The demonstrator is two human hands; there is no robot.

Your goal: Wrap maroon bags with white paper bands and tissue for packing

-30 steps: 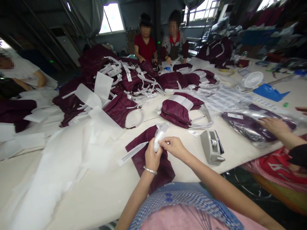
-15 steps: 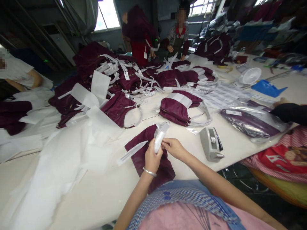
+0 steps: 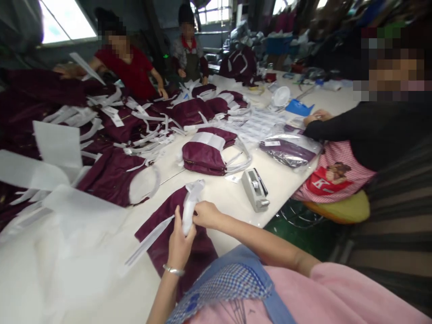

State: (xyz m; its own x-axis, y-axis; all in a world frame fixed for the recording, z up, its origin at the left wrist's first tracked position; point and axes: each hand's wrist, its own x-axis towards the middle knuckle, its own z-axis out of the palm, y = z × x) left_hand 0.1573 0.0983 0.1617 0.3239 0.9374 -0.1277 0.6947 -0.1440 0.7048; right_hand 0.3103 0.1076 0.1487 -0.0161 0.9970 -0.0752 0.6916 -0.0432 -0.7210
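Note:
A maroon bag [image 3: 204,252] lies flat on the table in front of me, its lower end by my apron. Its handle [image 3: 189,209], covered in white wrapping, rises from the fabric. My left hand [image 3: 180,240] is closed round the lower part of this handle, thumb and fingers on either side. From the right, my right hand [image 3: 207,213] pinches the edge of the wrapping; the fingertips are partly hidden. A white strip [image 3: 148,240] lies across the bag to the left. The grey tape dispenser [image 3: 254,191] stands to the right of my hands.
Behind my hands sits a stuffed maroon handbag [image 3: 204,153] with wrapped handles. Maroon bags [image 3: 111,175] and white sheets [image 3: 57,148] pile up at left. A plastic-bagged purple item [image 3: 290,150] lies near a co-worker's black sleeve [image 3: 332,121]. Two more people stand across the table.
My view has swung right, so the table's things shift left and the co-worker at right shows more fully. Both hands stay on the wrapped handle. The person in red across the table has lowered the bundle.

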